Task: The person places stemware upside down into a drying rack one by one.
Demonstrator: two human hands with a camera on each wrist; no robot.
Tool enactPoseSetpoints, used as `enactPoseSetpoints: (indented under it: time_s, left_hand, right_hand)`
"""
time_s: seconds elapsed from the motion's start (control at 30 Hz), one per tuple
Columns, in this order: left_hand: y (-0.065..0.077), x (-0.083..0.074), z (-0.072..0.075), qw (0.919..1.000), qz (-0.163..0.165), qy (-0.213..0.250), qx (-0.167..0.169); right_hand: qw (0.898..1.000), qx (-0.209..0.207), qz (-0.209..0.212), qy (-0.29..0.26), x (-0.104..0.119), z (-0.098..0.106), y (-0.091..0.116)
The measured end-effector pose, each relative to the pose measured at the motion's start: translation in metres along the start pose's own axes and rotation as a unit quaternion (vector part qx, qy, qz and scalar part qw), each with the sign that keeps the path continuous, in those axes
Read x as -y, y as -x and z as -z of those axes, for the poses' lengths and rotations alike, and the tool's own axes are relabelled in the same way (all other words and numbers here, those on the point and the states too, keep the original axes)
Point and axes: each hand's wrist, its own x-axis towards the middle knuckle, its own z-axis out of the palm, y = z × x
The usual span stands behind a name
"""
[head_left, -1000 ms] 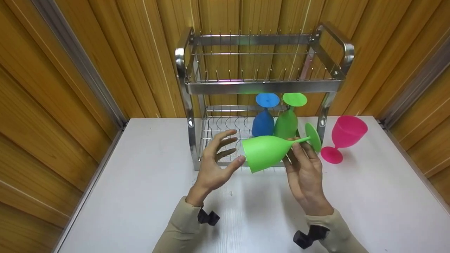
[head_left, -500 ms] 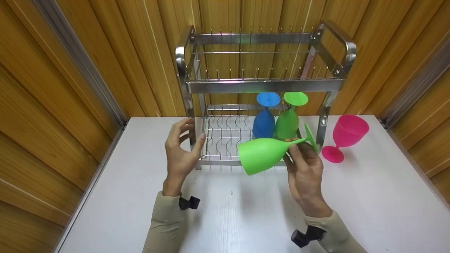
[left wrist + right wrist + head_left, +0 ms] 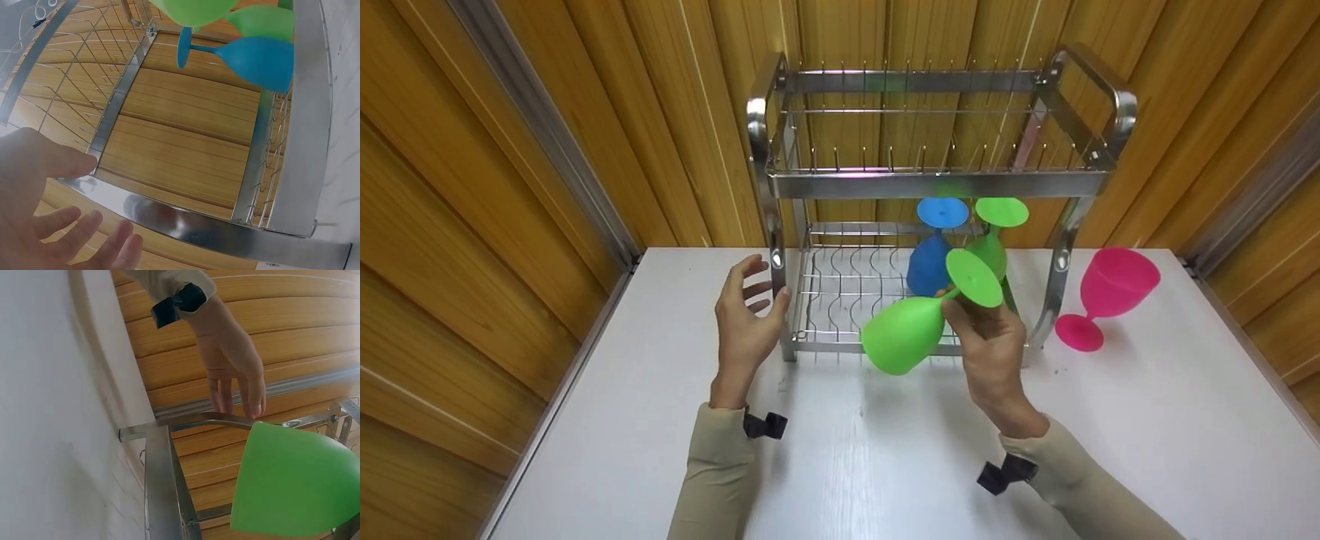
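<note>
While your right hand [image 3: 992, 360] pinches the green cup [image 3: 911, 328] by its stem [image 3: 951, 294] in front of the rack [image 3: 941, 185], the bowl [image 3: 896, 341] tips down toward your loose left hand [image 3: 746, 322], which holds nothing.

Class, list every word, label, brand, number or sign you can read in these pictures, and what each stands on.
None: no readable text shows on the held green goblet, blue goblet, upturned green goblet, pink goblet, metal rack or white table. Any marks on the goblets' bases are too small to read.
</note>
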Motion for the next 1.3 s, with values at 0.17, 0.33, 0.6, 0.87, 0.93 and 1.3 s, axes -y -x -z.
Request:
enactPoseSetpoints:
  time_s: [0.17,0.33,0.6,0.87,0.93,1.3]
  left_hand:
    - [0.001,0.003,-0.002,0.9999,0.005,-0.001,0.012]
    - [0.001,0.008,-0.005,0.9992,0.025,-0.002,0.030]
    - [-0.001,0.014,-0.006,0.9975,0.050,-0.015,0.047]
    - [0.000,0.015,-0.006,0.9958,0.068,-0.020,0.058]
    - [0.000,0.015,-0.006,0.9959,0.067,-0.017,0.058]
    - [0.000,0.017,-0.005,0.9962,0.064,-0.016,0.056]
  right_hand:
    - [0.996,0.027,0.019,0.087,-0.008,-0.008,-0.009]
    - [0.990,0.039,0.013,0.134,-0.013,-0.018,-0.023]
    - [0.983,0.051,0.006,0.178,-0.030,-0.030,-0.048]
    - [0.981,0.032,0.007,0.192,-0.055,-0.036,-0.076]
    - [0.981,0.030,0.004,0.190,-0.059,-0.038,-0.080]
    - [0.969,0.007,0.002,0.247,-0.081,-0.048,-0.099]
